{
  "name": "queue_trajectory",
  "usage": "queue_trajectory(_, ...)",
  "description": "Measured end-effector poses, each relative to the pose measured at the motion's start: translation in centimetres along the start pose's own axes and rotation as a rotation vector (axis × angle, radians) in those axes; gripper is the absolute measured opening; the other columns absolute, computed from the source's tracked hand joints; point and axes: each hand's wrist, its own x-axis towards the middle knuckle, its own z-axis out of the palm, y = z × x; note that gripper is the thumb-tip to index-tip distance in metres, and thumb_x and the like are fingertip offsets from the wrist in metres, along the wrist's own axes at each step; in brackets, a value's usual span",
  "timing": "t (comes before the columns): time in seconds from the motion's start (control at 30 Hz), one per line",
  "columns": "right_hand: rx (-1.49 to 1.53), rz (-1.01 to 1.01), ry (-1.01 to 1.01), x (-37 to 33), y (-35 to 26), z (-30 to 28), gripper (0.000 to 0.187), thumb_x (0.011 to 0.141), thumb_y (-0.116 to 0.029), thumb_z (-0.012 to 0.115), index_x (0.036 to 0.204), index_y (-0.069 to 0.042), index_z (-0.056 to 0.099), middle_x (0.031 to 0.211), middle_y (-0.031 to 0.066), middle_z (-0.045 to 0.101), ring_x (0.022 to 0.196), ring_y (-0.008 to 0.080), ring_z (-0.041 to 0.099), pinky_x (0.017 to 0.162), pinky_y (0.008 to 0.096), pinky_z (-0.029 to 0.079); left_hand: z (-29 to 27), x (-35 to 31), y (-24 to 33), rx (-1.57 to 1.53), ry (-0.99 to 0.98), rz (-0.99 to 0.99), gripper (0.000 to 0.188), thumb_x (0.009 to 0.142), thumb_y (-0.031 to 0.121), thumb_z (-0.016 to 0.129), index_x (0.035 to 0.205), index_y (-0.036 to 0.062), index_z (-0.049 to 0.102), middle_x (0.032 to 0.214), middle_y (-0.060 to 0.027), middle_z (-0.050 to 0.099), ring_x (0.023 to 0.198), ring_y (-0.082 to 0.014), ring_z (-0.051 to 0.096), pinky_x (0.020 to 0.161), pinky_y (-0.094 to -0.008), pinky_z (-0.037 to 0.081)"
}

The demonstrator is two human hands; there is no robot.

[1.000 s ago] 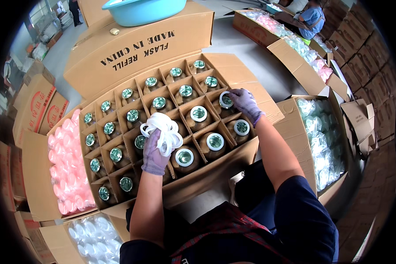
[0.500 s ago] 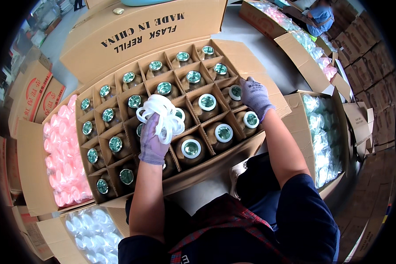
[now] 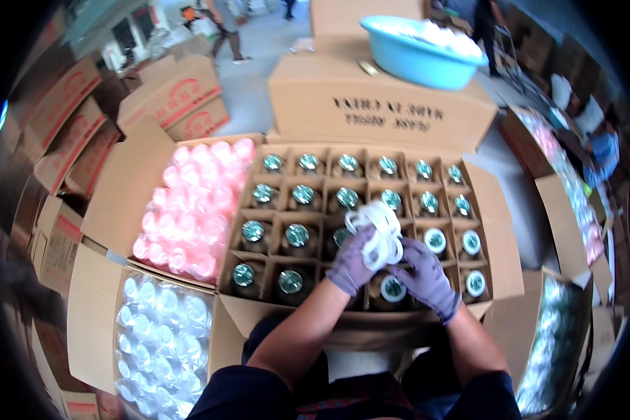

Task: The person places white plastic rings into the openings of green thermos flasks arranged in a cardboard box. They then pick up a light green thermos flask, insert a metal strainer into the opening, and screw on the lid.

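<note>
The largest thing, filling the middle of the view, is an open partitioned carton (image 3: pixel 497 238), its cardboard cells holding upright glass flasks. At twelve o'clock from it a closed carton (image 3: pixel 308 105) lies just beyond its far edge. At nine o'clock an open carton (image 3: pixel 126 196) holds pink round-ended pieces under clear film; at eight, a smaller carton (image 3: pixel 91 315) is packed with film-wrapped whitish ones; at four, another carton (image 3: pixel 514 315) shows glossy wrapped contents. A light-blue basin (image 3: pixel 420 70), heaped with white material, sits on the closed carton, toward one o'clock. The glass flasks (image 3: pixel 290 282) turn shiny green mouths upward. Over them, the gloved left hand (image 3: pixel 352 262) grasps a bunch of white rings (image 3: pixel 378 241), which rises toward one o'clock from its fingers. The gloved right hand (image 3: pixel 429 280), fingers bent, reaches the bunch's four o'clock edge; whether it grips a ring, one cannot tell. Smallest are the single white collars (image 3: pixel 475 283) around four visible flask mouths, toward the partitioned carton's four o'clock corner.
</note>
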Motion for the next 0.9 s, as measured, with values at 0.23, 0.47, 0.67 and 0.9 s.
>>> queue_trajectory(0.23, -0.053, -0.07, 0.23, 1.9, -2.2, 0.0, 0.011, 0.085, -0.004, 0.065, 0.095, 0.0, 0.061, 0.101, 0.0184, 0.063, 0.088, 0.0342, 0.064, 0.074, 0.0404, 0.052, 1.1, -3.0, 3.2, 0.925, -0.149, 0.385, 0.055, 0.085, 0.004, 0.066, 0.137, 0.005, 0.046, 0.127, -0.0127, 0.059, 0.113, -0.0237, 0.061, 0.097, -0.0365, 0.05)
queue_trajectory(0.47, -0.187, 0.317, 0.484, 1.0, 2.2, -2.9, 0.007, 0.089, -0.003, 0.06, 0.095, -0.001, 0.062, 0.084, 0.0167, 0.064, 0.078, 0.0315, 0.065, 0.068, 0.0373, 0.05, 0.8, -0.8, 2.2, 0.035, 0.114, 0.061, 0.044, 0.095, 0.028, 0.061, 0.133, 0.0094, 0.052, 0.124, -0.0118, 0.062, 0.112, -0.0281, 0.062, 0.093, -0.0481, 0.053)
queue_trajectory(0.67, -0.084, 0.477, 0.36, 3.6, 11.1, -0.3, 0.014, 0.09, -0.01, 0.061, 0.101, -0.003, 0.066, 0.086, 0.0165, 0.068, 0.075, 0.0292, 0.068, 0.067, 0.0358, 0.052, 1.6, -2.5, 7.3, 0.182, 0.288, 0.218, 0.037, 0.083, 0.017, 0.075, 0.117, 0.0091, 0.061, 0.104, -0.0071, 0.068, 0.087, -0.0221, 0.069, 0.058, -0.0374, 0.056)
queue_trajectory(0.9, 0.009, 0.699, 0.062, 13.3, 13.6, 3.1, 0.019, 0.086, -0.019, 0.066, 0.1, -0.009, 0.073, 0.082, 0.0136, 0.072, 0.076, 0.0226, 0.071, 0.075, 0.0363, 0.056, 2.3, -2.2, 7.7, 0.283, 0.45, 0.296, 0.038, 0.08, 0.018, 0.079, 0.112, 0.0136, 0.059, 0.095, -0.0031, 0.068, 0.073, -0.0178, 0.068, 0.046, -0.0326, 0.05)
